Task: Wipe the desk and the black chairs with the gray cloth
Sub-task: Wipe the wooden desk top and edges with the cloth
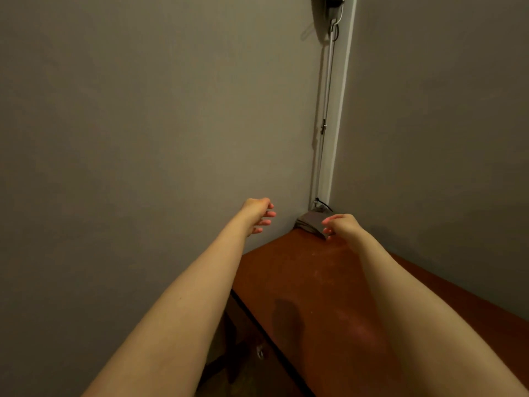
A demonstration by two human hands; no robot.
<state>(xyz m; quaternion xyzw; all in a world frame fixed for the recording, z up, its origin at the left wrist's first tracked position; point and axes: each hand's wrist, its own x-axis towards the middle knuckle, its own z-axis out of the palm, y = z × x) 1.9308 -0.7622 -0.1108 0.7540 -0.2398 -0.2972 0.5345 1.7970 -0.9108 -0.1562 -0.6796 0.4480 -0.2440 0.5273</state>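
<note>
A reddish-brown desk (309, 282) runs from the lower right toward the room's corner. The gray cloth (310, 222) lies folded on its far end, right in the corner. My right hand (342, 224) is stretched out just in front of the cloth, fingers apart and curled, holding nothing; whether it touches the cloth is unclear. My left hand (257, 213) reaches forward beside the desk's far left edge, against the wall, fingers spread and empty. No black chair is clearly visible.
Gray walls close in on the left and right. A thin metal rod (327, 81) with a cable hangs down the corner from a fixture at the top. Dark shapes and floor lie below the desk's left edge (246, 348).
</note>
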